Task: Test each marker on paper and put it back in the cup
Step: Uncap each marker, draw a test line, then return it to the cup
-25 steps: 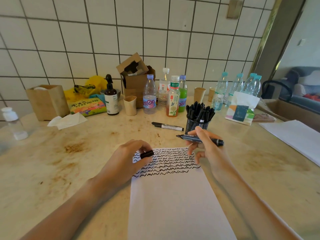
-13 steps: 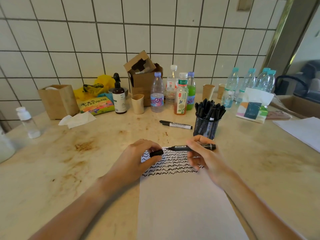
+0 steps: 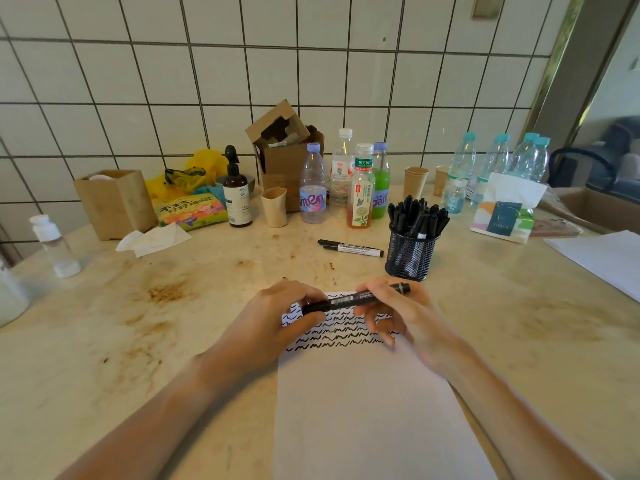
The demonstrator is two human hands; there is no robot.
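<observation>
A black marker [image 3: 349,299] lies level between both hands, just above the white paper [image 3: 363,410]. My left hand [image 3: 277,320] pinches the cap end, which sits on the marker. My right hand [image 3: 398,313] grips the barrel near its other end. Several rows of black squiggles [image 3: 339,332] cover the top of the paper. A black mesh cup [image 3: 410,254] full of black markers stands just beyond my right hand. Two more markers [image 3: 349,247] lie on the table left of the cup.
Bottles [image 3: 360,188], paper cups [image 3: 415,181], a cardboard box [image 3: 287,157] and a pump bottle [image 3: 236,195] line the back by the tiled wall. A tissue pack [image 3: 505,216] and loose white sheets [image 3: 602,258] lie at right. A small plastic bottle [image 3: 55,247] stands far left.
My hands came together: the cap in my left hand went onto the marker tip held by my right hand. The marker dropped lower, toward the paper.
</observation>
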